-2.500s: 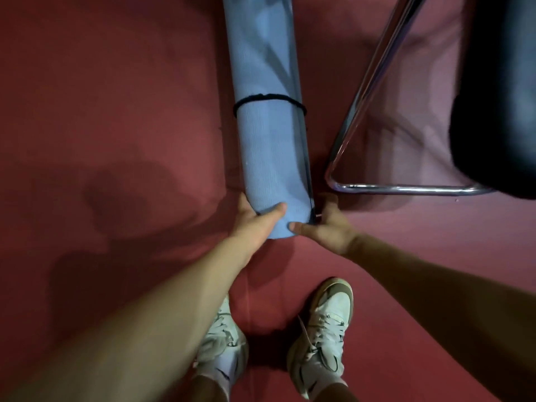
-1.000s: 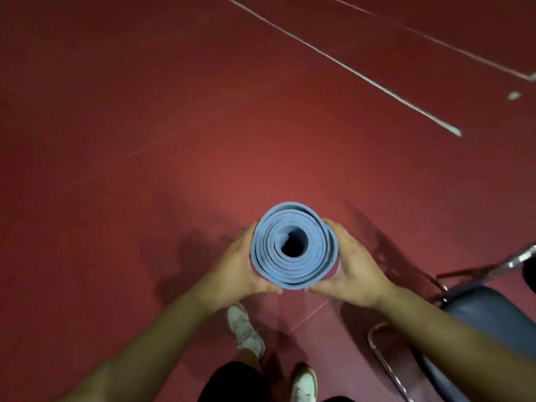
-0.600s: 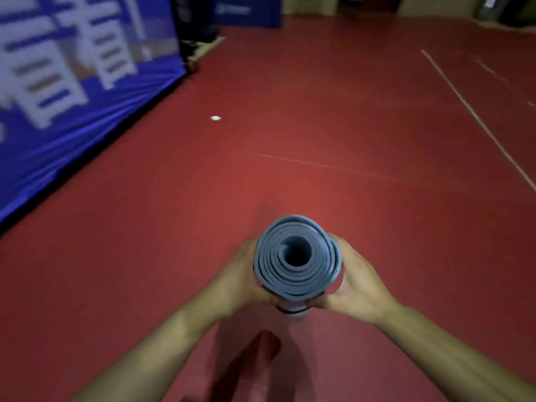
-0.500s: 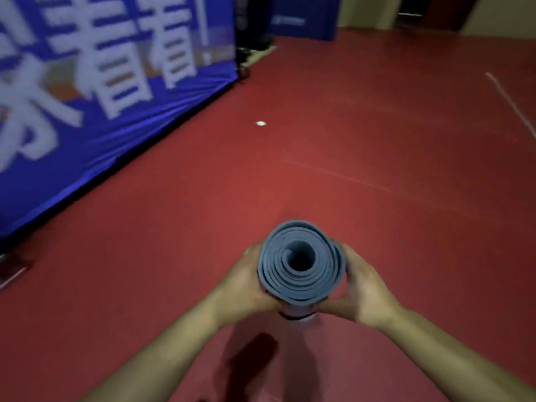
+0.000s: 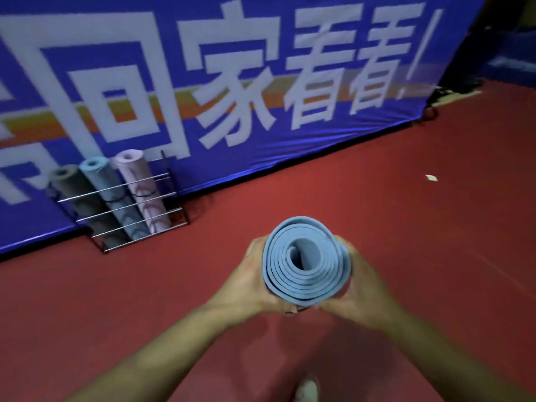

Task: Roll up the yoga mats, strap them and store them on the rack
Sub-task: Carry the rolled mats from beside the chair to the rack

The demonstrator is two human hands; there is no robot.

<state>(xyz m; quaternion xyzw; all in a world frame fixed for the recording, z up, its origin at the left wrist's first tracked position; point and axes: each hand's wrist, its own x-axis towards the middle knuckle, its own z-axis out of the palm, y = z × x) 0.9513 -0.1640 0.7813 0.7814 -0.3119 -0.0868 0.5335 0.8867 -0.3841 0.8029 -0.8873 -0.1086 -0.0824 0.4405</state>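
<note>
A rolled blue yoga mat (image 5: pixel 304 262) stands upright in front of me, its spiral end facing the camera. My left hand (image 5: pixel 249 282) grips its left side and my right hand (image 5: pixel 352 288) grips its right side. Its lower length and strap are hidden below my hands. A wire rack (image 5: pixel 127 213) stands on the floor at the left, against the banner. Three rolled mats lean in it: a grey mat (image 5: pixel 75 192), a light blue patterned mat (image 5: pixel 107 187) and a pink patterned mat (image 5: pixel 139 181).
A big blue banner (image 5: pixel 261 68) with white characters runs along the back and left. Red floor (image 5: pixel 406 227) stretches between me and the rack. A small white scrap (image 5: pixel 431 177) lies on the floor at the right. My shoe (image 5: pixel 307 390) shows at the bottom.
I lifted the mat from the floor beside the chair and stood it upright in both hands. My view has swung left, bringing the banner and the rack with three mats into sight.
</note>
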